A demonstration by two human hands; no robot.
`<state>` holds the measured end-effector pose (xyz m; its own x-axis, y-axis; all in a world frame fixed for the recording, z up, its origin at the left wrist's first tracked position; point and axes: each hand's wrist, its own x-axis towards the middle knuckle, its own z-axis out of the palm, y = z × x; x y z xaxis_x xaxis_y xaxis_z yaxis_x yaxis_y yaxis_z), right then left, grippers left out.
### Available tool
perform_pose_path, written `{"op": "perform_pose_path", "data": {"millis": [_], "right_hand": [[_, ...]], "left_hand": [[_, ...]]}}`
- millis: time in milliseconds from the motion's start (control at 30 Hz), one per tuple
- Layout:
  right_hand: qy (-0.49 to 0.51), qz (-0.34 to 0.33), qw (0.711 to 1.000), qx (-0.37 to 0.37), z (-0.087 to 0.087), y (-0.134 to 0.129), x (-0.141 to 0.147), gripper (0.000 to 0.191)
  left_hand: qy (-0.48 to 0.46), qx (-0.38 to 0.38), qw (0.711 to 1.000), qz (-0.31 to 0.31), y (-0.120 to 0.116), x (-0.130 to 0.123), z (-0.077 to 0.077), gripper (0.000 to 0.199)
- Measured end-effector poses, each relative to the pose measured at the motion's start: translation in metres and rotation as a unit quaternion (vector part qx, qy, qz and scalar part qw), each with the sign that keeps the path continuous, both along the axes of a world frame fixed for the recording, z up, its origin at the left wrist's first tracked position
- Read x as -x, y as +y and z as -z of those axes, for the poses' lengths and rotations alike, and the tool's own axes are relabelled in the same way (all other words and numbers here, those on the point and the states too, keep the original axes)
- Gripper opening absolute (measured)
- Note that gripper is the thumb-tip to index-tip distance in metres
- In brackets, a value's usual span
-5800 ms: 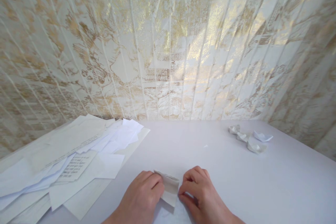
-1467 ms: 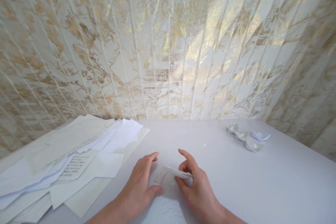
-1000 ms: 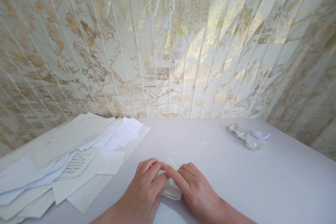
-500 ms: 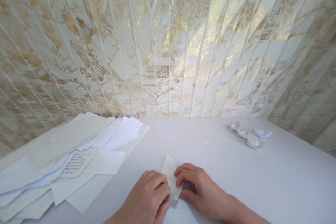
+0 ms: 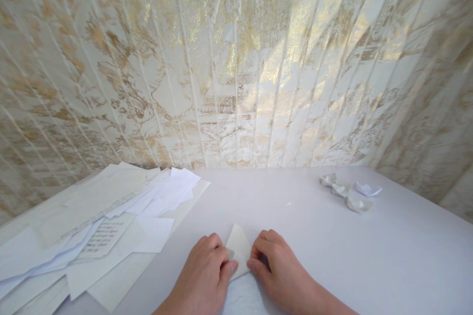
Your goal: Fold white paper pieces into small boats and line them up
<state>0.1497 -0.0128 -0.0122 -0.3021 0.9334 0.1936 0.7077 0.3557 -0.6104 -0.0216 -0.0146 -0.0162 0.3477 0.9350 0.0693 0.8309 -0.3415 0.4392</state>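
Note:
A small folded piece of white paper [image 5: 239, 248] lies on the white table at the bottom middle, its pointed end facing away from me. My left hand [image 5: 209, 270] grips its left side, fingers curled and thumb along the lower edge. On the right edge, the thumb and fingers of my right hand [image 5: 275, 266] are pinched together on the paper. A paler sheet or cloth [image 5: 244, 295] shows below the folded piece, between my wrists.
Loose white sheets [image 5: 111, 187], some printed, are heaped on the left of the table [image 5: 332, 256]. Several small folded paper shapes [image 5: 359, 204] sit at the back right. A tiny white scrap [image 5: 288, 203] lies mid-table. A patterned curtain [image 5: 236, 83] hangs behind.
The paper's near end has changed from a narrow strip to a wider, slanted shape. My right fingers have closed in on its right edge, and my left thumb has moved up onto it.

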Motion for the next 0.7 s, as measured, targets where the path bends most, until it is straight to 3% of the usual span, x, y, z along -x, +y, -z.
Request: {"op": "perform_pose_path", "data": {"millis": [700], "right_hand": [[-0.043,0.019,0.999,-0.018,0.0012,0.0006,0.0023,0.015]], "left_hand": [[0.027,0.005,1.000,0.009,-0.0015,-0.0035,-0.0050,0.020]]}}
